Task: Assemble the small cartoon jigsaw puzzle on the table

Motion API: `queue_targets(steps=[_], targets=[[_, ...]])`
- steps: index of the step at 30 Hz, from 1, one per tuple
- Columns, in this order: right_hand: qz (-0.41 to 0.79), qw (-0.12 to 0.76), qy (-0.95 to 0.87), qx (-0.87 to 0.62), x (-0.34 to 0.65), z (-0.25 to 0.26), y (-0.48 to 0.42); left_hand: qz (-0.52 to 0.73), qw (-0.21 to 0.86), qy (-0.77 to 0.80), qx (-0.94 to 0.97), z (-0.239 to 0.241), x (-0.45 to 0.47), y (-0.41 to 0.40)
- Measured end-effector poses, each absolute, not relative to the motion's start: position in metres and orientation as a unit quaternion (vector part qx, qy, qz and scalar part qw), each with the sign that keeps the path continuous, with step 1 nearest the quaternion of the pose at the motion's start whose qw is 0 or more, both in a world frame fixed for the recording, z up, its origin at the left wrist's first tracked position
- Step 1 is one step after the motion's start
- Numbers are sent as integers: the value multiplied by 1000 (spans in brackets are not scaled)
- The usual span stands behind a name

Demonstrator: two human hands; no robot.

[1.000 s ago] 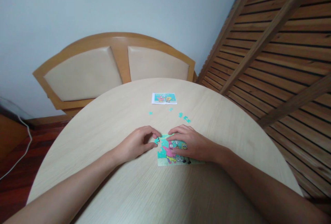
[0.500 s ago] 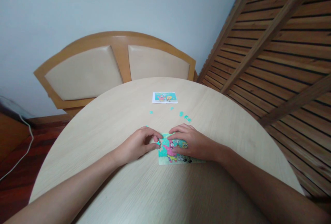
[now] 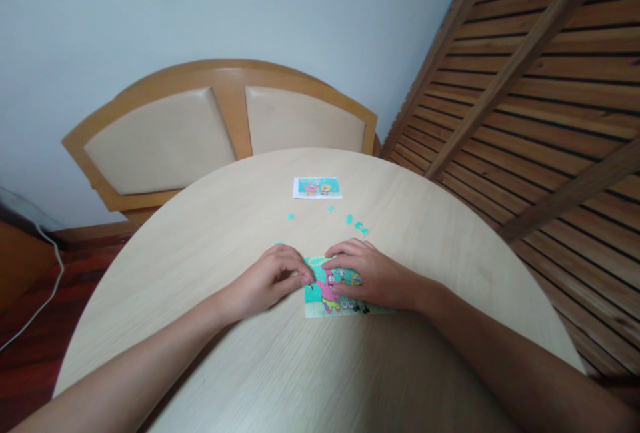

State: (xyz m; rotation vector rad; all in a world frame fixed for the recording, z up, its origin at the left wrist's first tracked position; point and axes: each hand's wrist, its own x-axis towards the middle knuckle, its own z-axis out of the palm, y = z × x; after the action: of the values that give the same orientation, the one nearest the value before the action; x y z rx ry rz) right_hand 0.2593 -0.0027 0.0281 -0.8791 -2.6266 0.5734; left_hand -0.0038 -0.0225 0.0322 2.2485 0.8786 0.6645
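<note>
A small cartoon jigsaw puzzle [image 3: 325, 299], partly assembled, lies on the round pale wooden table [image 3: 250, 233]. My right hand [image 3: 367, 274] rests flat on its upper right part, fingers stretched out. My left hand [image 3: 273, 278] is at the puzzle's left edge with thumb and fingers pinched together at the border; the teal piece they held a moment ago is hidden under the fingertips. Several loose teal pieces [image 3: 357, 225] lie beyond the hands, and one more teal piece [image 3: 279, 243] peeks out just behind my left hand.
A small reference picture [image 3: 317, 187] of the puzzle lies farther back on the table. A wooden bench back with beige cushions [image 3: 220, 129] stands behind the table. Slatted wooden panels [image 3: 540, 86] lean at the right. A white cable [image 3: 40, 286] trails on the floor at left.
My left hand has carried a teal piece rightwards to the puzzle's left edge, where its fingertips now cover it. My right hand has stayed on the puzzle.
</note>
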Motion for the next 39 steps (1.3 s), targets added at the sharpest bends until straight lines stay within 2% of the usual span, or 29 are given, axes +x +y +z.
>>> queue_targets(steps=[10,17,23,28,39], targets=[[194,158,-919,-304,260,26,-2,269,271,389,838,23,-5,-23],[201,156,-917,-308,259,28,-3,232,206,334,890,26,-7,-20],[205,153,-915,-311,259,29,-2,225,201,332,893,27,-7,-20],[204,153,-915,-312,259,30,-3,233,192,383,873,33,-14,-16],[161,155,-942,-249,254,33,-13,233,90,549,798,23,-41,8]])
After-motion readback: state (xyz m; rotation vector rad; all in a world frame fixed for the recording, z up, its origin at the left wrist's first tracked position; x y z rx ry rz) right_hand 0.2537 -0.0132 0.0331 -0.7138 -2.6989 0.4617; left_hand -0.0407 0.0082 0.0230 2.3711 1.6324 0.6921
